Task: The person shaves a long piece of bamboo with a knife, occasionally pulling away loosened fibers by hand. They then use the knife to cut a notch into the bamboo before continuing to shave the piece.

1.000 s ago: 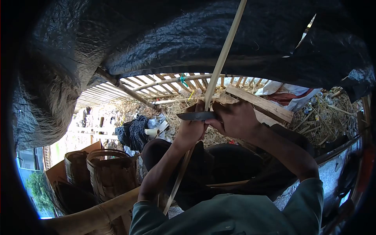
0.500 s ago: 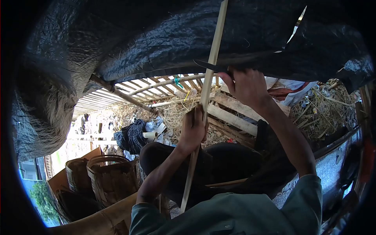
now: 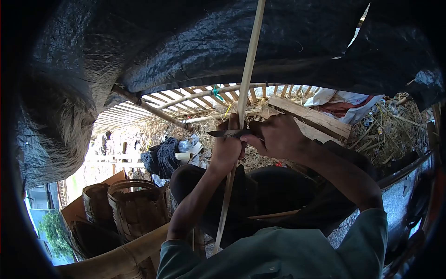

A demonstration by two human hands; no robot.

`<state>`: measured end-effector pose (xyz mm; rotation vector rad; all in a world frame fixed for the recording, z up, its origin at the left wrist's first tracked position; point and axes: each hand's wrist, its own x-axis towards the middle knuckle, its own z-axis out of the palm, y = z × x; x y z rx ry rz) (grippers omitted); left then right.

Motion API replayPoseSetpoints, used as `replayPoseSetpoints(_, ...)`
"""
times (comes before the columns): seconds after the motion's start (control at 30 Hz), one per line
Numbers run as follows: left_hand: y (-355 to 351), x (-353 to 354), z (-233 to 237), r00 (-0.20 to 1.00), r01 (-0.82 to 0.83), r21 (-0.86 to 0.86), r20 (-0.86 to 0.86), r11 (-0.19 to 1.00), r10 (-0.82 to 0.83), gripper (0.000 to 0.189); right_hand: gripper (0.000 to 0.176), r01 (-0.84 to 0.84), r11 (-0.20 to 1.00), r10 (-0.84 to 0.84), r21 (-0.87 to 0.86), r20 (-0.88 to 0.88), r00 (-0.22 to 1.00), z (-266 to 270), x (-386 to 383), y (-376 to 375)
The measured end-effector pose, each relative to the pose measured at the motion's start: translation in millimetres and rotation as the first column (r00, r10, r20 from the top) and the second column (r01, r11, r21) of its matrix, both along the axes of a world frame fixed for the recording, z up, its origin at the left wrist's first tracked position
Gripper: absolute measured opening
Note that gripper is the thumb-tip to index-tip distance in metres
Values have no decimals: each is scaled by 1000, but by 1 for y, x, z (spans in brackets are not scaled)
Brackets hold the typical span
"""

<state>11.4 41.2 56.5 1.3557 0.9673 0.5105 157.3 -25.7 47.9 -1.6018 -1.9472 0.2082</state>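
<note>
A long, pale bamboo strip (image 3: 249,60) runs from the top of the view down across my lap. My left hand (image 3: 227,146) is wrapped around its middle, in front of my knees. My right hand (image 3: 278,135) grips a knife, its handle hidden in the fingers. The dark knife blade (image 3: 227,133) points left and crosses in front of my left hand's fingers. My right thumb lies along the near side of the blade, close beside my left hand.
Woven baskets (image 3: 137,209) stand at lower left beside a thick bamboo pole (image 3: 125,255). Dark plastic sheeting (image 3: 186,56) hangs overhead. Beyond my knees lie wooden planks (image 3: 316,116), straw (image 3: 367,139), a white and red sack (image 3: 344,104) and a dark cloth (image 3: 162,157).
My right hand has brought the knife down along the strip toward me, from well above my left hand to level with it. My left hand still holds the strip.
</note>
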Motion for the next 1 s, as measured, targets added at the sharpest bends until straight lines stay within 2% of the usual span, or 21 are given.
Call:
replayPoseSetpoints(0.13, -2, -1, -6, 998, 24, 136, -65, 990, -16, 47, 57, 77, 996, -83, 46, 149, 985, -1, -2, -1)
replayPoseSetpoints(0.27, -2, 1, 2, 986, 49, 157, -165, 986, -23, 48, 61, 105, 986, -130, 130, 208, 969, -10, 0, 5)
replayPoseSetpoints(0.37, 2, 2, 1, 989, 7, 117, -150, 993, 10, 45, 49, 115, 993, -120, 34, 256, 959, -2, 1, 6)
replayPoseSetpoints(0.47, -1, -1, -5, 994, 1, 99, -105, 995, 10, 48, 47, 204, 958, -250, 203, 236, 939, -9, 11, 18)
replayPoseSetpoints(0.5, -7, 0, 1, 993, 2, 88, -121, 996, 9, 49, 45, 351, 890, -423, 290, 243, 873, -4, 30, 28)
replayPoseSetpoints(0.57, -17, 2, 8, 992, 15, 72, -128, 997, -6, 51, 43, 381, 860, -479, 341, 277, 833, 9, 69, 37)
replayPoseSetpoints(0.67, -18, 9, 11, 996, 6, 75, -86, 997, 1, 52, 52, 439, 832, -502, 338, 123, 856, 7, 65, 42)
replayPoseSetpoints(0.8, -8, 8, 1, 999, -36, 15, -13, 999, 36, 52, 48, 410, 869, -447, 276, 84, 891, 4, 53, 41)
replayPoseSetpoints(0.93, 1, 2, -1, 998, -39, -23, 39, 999, 40, 50, 47, 79, 913, -144, 399, 135, 980, 8, 36, 29)
replayPoseSetpoints(1.0, 0, -1, -3, 998, -41, -17, 45, 999, 42, 52, 49, -24, 981, -16, 190, 210, 978, 8, 26, 18)
